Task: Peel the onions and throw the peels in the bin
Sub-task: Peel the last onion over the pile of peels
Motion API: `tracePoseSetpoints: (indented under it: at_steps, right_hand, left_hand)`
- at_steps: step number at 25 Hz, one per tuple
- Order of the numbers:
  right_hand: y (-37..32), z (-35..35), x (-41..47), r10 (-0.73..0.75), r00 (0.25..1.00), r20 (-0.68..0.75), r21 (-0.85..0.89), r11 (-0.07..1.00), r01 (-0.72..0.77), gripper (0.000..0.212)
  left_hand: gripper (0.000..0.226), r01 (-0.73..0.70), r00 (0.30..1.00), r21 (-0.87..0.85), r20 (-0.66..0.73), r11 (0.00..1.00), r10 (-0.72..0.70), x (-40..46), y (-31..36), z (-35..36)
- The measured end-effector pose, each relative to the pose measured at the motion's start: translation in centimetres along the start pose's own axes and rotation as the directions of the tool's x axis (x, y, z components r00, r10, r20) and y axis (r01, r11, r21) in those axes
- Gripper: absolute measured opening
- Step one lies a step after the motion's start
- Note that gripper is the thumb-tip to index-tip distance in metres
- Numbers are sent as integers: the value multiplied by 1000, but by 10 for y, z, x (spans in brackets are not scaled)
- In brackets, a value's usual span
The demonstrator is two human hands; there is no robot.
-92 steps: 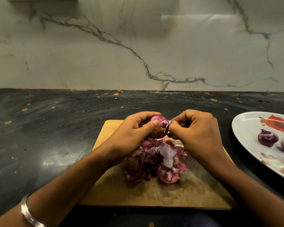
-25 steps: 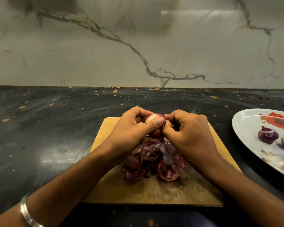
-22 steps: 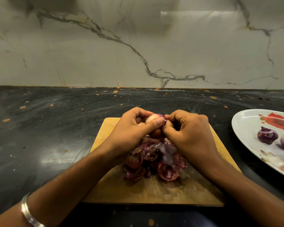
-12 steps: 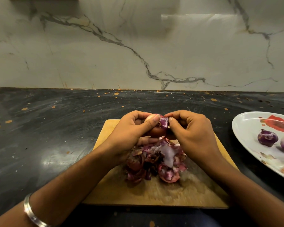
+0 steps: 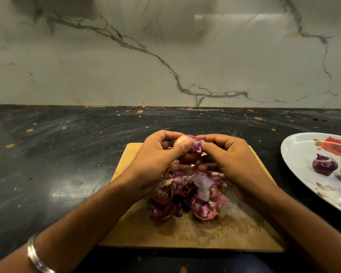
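Note:
A small red onion (image 5: 188, 154), partly peeled, is held above the wooden cutting board (image 5: 185, 231). My left hand (image 5: 158, 156) grips it, the thumb lying across its top. My right hand (image 5: 228, 156) pinches a bit of purple skin at the onion's upper right side. A heap of purple and brown onion peels (image 5: 189, 194) lies on the board just below both hands. No bin is in view.
A white plate (image 5: 297, 150) with a red flower print stands at the right, holding two peeled onions (image 5: 324, 164). The black countertop (image 5: 57, 164) is speckled with orange spots. A marble wall (image 5: 165, 56) closes the back.
Both hands stay on the onion above the board. The onion has turned a little in my left hand, and my right fingers have shifted up to skin at its upper side.

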State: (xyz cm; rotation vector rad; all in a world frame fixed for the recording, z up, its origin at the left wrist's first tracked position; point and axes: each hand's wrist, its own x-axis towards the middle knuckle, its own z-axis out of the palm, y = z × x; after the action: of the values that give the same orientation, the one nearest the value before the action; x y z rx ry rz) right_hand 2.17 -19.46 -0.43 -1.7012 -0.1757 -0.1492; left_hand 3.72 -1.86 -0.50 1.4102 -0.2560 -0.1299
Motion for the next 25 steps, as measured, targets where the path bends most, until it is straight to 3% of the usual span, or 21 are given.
tracePoseSetpoints:
  at_steps: [6, 10, 13, 18, 21, 25]
  right_hand:
    - [-6, -5, 0, -24, 999, 31, -77, 997, 26, 12]
    - [-7, -8, 1, -131, 990, 47, -334, 932, 139, 13]
    - [-10, -10, 0, -145, 987, 73, -355, 921, 162, 15]
    - [-8, -6, -1, -248, 969, 3, -470, 855, 220, 14]
    - [-7, -7, 0, -227, 972, -54, -395, 899, 188, 16]
    - [-7, -9, 1, -68, 997, -28, -201, 978, 61, 16]
  left_hand:
    - [51, -12, 1000, 71, 22, 997, 10, 0, 0, -1]
    - [48, -7, 999, 72, 44, 997, 4, 1, 2, -2]
    - [46, 3, 998, 62, 69, 998, -7, 1, 4, -5]
    - [45, 17, 996, 32, 90, 999, -19, 1, 0, -3]
    - [42, 25, 993, -19, 119, 1000, -22, 2, 1, -5]
    - [39, 68, 989, -78, 133, 995, -57, 4, 2, -8]
